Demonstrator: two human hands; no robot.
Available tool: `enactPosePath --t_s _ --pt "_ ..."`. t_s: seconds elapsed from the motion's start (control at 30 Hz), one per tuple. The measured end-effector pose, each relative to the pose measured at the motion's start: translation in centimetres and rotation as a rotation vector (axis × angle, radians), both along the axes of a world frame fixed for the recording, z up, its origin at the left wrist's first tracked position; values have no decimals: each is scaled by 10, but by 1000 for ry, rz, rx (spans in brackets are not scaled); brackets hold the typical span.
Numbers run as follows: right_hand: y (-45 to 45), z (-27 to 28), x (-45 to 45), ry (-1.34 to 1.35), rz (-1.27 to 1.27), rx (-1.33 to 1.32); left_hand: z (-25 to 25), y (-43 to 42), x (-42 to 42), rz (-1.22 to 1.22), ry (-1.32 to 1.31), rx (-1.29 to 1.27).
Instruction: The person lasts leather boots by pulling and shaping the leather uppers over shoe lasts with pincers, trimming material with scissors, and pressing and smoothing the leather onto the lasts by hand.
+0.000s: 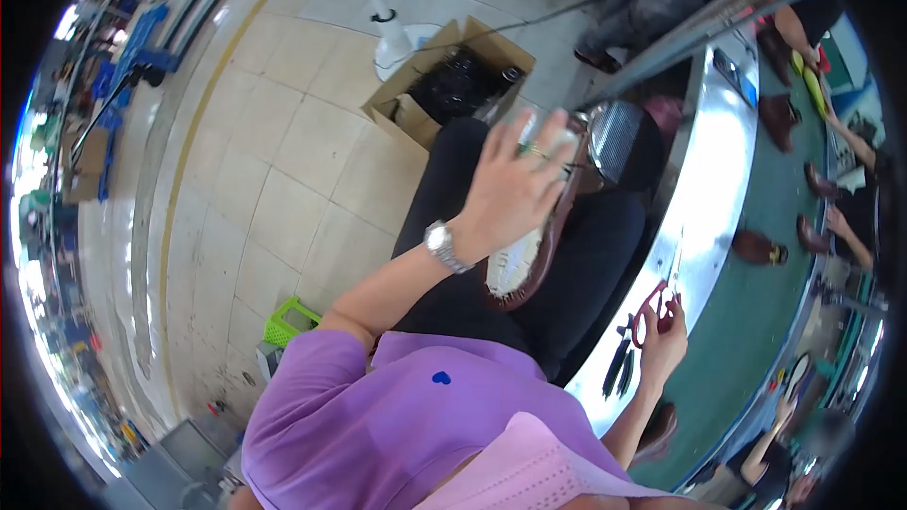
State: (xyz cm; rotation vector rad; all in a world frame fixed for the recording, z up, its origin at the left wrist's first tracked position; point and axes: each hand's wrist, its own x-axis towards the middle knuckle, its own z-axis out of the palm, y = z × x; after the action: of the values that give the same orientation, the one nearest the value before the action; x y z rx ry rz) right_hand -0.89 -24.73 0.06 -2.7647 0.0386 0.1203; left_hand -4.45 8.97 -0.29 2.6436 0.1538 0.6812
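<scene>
Over the lap, a brown shoe (543, 260) lies with its pale underside showing. My left hand (518, 179), with a metal watch at the wrist, is over the upper part of this shoe. Its fingers are apart and slightly blurred; contact with the shoe cannot be made out clearly. At the metal ledge on the right, my right hand (664, 348) is closed around red-handled scissors (645, 314), their blades pointing away from me. Black-handled tools (619, 366) lie on the ledge just left of that hand.
A green conveyor belt (713, 359) carrying brown shoes (760, 247) runs beyond the metal ledge (701, 179). Co-workers' arms (852, 144) reach in at the far side. An open cardboard box (397, 129), a fan (383, 5) and a green basket (286, 320) stand on the floor.
</scene>
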Motion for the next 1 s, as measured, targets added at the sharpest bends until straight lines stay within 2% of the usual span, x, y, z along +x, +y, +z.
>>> enactPosePath --t_s 0.03,0.07,0.2,0.33,0.37,0.5,0.6,0.73,1.0 --pt "-15 -11 8 -103 57 -106 -4 -1 7 -36 -21 0" --pt "-26 -18 17 -69 44 -209 -11 -2 13 -75 -42 0" --pt "-55 -51 44 -80 13 -154 -23 -4 5 -67 -138 222" --pt "-58 -76 58 -138 65 -52 -17 -8 5 -118 -202 303" --pt "-64 -82 60 -189 160 -162 -17 -9 6 -129 -221 301" --pt "-77 -109 55 -172 139 21 -17 -12 7 -118 -263 252" --pt "-64 -97 45 -145 98 -23 -17 -15 6 -76 -224 192" --pt "-74 -106 51 -100 72 109 -18 -16 4 -58 -231 153" --pt "-71 -105 54 -95 69 148 -16 -12 6 -25 -224 -18"
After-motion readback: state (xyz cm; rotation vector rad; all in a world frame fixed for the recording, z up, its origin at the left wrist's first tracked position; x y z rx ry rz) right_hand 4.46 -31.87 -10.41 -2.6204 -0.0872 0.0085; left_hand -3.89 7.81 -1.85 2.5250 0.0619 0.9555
